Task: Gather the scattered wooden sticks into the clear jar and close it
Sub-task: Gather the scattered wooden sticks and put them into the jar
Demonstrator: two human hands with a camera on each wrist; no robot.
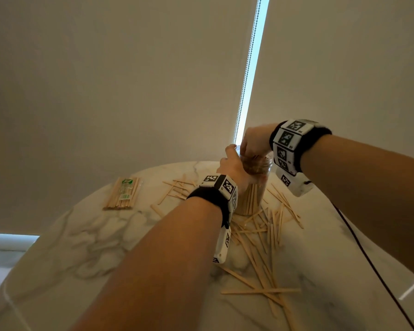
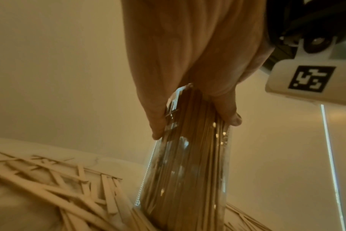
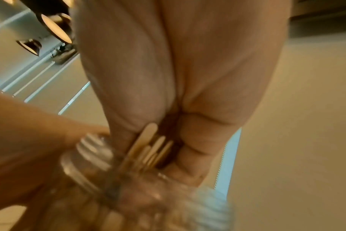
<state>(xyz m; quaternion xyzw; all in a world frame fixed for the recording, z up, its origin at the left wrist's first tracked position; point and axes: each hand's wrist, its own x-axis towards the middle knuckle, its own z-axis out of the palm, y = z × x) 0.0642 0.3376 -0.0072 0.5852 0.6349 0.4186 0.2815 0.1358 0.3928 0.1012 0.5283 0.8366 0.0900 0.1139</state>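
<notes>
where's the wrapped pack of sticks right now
In the head view the wrapped pack of sticks lies on the marble table, far left of the clear jar, apart from the scattered sticks.

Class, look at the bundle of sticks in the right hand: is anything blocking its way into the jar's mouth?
Nothing visible blocks it. The right hand holds the bundle of sticks at the open mouth of the jar, which has no lid on. The left hand grips the jar's neck from the side. Sticks already inside leave little room.
</notes>
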